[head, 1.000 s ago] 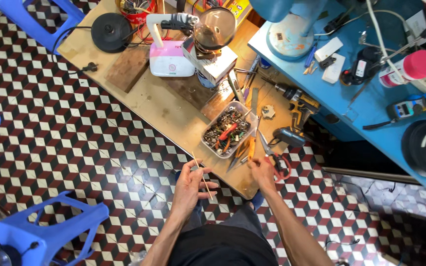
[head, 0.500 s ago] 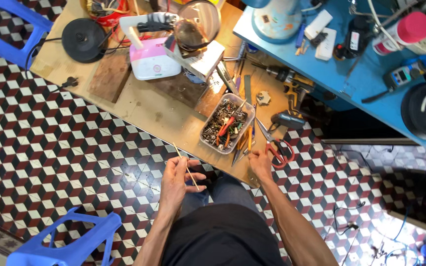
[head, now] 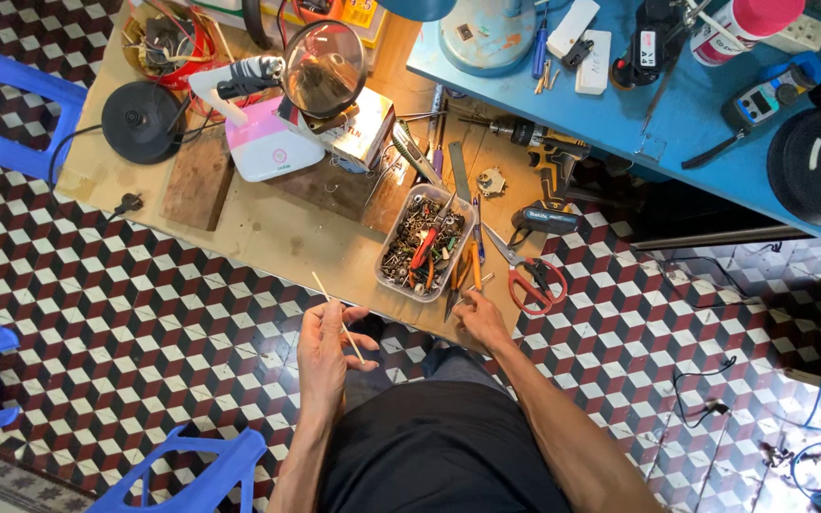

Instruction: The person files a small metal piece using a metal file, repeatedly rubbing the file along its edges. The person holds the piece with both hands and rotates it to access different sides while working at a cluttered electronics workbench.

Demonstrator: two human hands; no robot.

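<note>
The left hand [head: 327,350] pinches a thin pale stick [head: 336,316] between thumb and fingers, held over the checkered floor [head: 125,313] just off the wooden table's [head: 268,233] edge. The right hand [head: 483,318] rests at that edge, fingers curled, grip unclear, beside red-handled scissors [head: 531,281] and a clear tray [head: 427,243] of hardware.

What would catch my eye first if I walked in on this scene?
Probably the red, white and black cube-patterned floor, which runs under everything. Next, the two hands at the near edge of the wooden table: the left hand holds a thin pale stick, and the right hand reaches toward tools beside a clear tray of small metal parts. Red-handled scissors lie just right of it.
</note>
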